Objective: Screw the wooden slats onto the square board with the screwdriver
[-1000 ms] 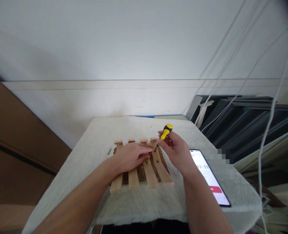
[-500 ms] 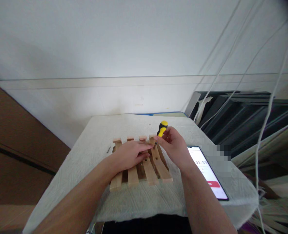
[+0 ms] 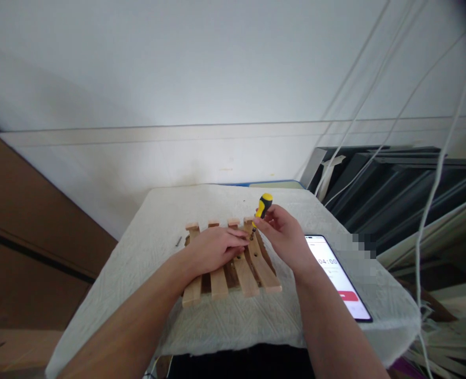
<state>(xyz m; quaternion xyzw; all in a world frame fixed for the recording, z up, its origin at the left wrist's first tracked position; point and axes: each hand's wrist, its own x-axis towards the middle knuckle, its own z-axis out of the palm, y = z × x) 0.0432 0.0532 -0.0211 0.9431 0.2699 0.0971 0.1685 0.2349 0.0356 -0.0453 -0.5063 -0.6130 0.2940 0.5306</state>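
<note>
A slatted wooden piece point(image 3: 219, 284) with several light slats lies on the cloth-covered table. My left hand point(image 3: 217, 246) rests flat across the middle slats, fingers stretched toward the rightmost slat. In my right hand point(image 3: 284, 231), pinched between thumb and fingers, is a yellow-and-black screwdriver point(image 3: 263, 204). It stands tilted, its tip down at a hole or screw in the upper part of the rightmost slat. The exact contact at the tip is too small to make out. Another dark hole shows lower on that slat. A loose screw point(image 3: 178, 241) lies left of the wood.
A phone point(image 3: 341, 284) with a lit timer lies right of my right forearm on the white tablecloth point(image 3: 233, 329). White cables point(image 3: 434, 195) hang at the right, before dark stacked panels point(image 3: 398, 189). A wall stands behind the table, and a brown cabinet point(image 3: 31, 221) at the left.
The screwdriver has tilted slightly in my right hand, and its tip stays at the rightmost slat. My left hand keeps lying on the slats. The phone timer went from 03:59 to 04:00.
</note>
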